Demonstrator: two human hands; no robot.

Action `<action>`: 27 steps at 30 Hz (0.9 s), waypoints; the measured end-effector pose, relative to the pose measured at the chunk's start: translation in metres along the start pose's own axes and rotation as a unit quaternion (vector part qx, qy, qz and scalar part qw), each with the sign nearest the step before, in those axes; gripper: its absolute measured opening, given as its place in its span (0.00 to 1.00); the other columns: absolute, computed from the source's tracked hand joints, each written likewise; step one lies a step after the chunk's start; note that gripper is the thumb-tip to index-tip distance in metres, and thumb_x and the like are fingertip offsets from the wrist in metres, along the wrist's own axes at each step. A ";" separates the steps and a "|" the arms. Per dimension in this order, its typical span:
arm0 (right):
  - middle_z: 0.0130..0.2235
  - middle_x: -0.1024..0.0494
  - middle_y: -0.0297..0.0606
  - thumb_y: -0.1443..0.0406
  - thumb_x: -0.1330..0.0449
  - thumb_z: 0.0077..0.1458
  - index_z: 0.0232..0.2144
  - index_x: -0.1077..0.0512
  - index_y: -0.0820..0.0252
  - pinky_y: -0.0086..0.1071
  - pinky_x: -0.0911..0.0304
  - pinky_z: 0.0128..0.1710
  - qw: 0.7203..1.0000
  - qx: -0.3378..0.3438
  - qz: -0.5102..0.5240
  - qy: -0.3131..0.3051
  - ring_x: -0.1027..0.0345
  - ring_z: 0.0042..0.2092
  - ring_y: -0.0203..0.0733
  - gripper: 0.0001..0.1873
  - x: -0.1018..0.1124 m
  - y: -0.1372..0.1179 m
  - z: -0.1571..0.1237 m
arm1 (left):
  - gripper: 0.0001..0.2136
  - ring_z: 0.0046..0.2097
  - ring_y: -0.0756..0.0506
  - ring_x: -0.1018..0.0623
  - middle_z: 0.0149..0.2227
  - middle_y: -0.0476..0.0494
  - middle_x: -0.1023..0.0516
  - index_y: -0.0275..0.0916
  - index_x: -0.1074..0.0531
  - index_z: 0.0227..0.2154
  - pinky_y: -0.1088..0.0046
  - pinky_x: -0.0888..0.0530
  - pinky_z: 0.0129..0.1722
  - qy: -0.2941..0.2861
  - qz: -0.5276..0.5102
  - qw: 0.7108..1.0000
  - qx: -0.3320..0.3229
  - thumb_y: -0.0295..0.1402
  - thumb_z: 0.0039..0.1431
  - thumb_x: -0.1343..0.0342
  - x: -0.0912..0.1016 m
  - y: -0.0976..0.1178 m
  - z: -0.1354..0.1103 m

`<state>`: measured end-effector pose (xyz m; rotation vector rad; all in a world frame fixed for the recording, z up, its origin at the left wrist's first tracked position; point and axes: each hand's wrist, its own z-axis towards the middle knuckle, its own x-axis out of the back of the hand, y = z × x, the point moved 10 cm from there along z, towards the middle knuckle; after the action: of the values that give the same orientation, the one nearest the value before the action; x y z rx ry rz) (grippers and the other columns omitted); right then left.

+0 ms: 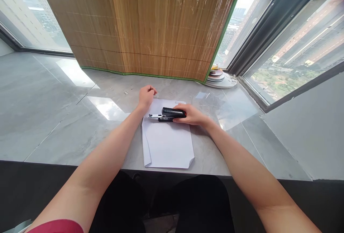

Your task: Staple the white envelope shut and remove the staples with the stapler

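A black stapler (172, 114) lies sideways over the white paper (169, 145), its silvery metal magazine (155, 116) sticking out to the left. My right hand (189, 114) is wrapped round the stapler's right end. My left hand (147, 96) is closed, fingers curled in, just beyond the paper's upper left corner. Whatever its fingers may hold is hidden. The sheets' lower left edge is folded over, and the lower right corner curls up.
Small bits (126, 92) lie on the grey tiled ledge (67, 125) to the left. A clear flat piece (201, 95) is to the right. A bamboo blind (150, 28) hangs behind, beside stacked plates (221, 80) at the window corner. The ledge's front edge is near my knees.
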<state>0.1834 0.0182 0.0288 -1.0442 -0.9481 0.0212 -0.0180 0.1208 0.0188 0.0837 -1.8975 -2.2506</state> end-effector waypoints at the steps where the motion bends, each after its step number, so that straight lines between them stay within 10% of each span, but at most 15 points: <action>1: 0.38 0.21 0.37 0.56 0.29 0.62 0.43 0.20 0.56 0.38 0.39 0.45 1.000 -0.003 0.007 0.002 0.31 0.43 0.47 0.12 0.000 0.000 -0.001 | 0.09 0.33 0.45 0.27 0.28 0.45 0.23 0.41 0.27 0.20 0.67 0.30 0.37 0.001 0.003 1.000 -0.006 0.21 0.48 0.47 0.000 0.001 0.000; 8: 0.38 0.22 0.36 0.50 0.26 0.56 0.44 0.19 0.58 0.36 0.36 0.40 0.977 -0.059 0.144 0.148 0.29 0.41 0.46 0.22 0.030 0.016 -0.010 | 0.09 0.34 0.45 0.23 0.29 0.43 0.22 0.41 0.27 0.22 0.70 0.25 0.32 0.006 -0.007 0.993 -0.114 0.26 0.55 0.48 0.000 0.029 -0.012; 13: 0.38 0.22 0.37 0.45 0.26 0.55 0.43 0.22 0.57 0.39 0.28 0.38 0.922 -0.084 0.191 0.327 0.28 0.39 0.45 0.26 0.063 0.040 -0.025 | 0.07 0.44 0.43 0.14 0.49 0.39 0.14 0.40 0.23 0.38 0.61 0.16 0.48 -0.083 -0.110 0.984 -0.115 0.31 0.61 0.46 -0.019 0.039 -0.023; 21: 0.49 0.15 0.45 0.62 0.34 0.61 0.48 0.18 0.55 0.51 0.27 0.56 0.920 -0.002 -0.091 0.380 0.22 0.50 0.56 0.13 0.076 0.006 -0.030 | 0.18 0.67 0.32 0.20 0.63 0.25 0.19 0.33 0.20 0.53 0.48 0.29 0.74 -0.318 -0.262 0.908 0.075 0.31 0.60 0.37 -0.069 0.024 -0.041; 27: 0.56 0.15 0.43 0.70 0.41 0.67 0.57 0.18 0.48 0.56 0.30 0.64 0.898 0.085 -0.238 0.361 0.25 0.60 0.57 0.21 0.069 -0.016 -0.030 | 0.15 0.70 0.33 0.23 0.61 0.28 0.17 0.32 0.18 0.51 0.52 0.32 0.77 -0.322 -0.280 0.901 0.075 0.28 0.62 0.39 -0.065 0.027 -0.041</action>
<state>0.2400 0.0178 0.0810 -0.5529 -0.4769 -0.6421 0.0556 0.0892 0.0330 -0.1308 -2.6681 -2.7314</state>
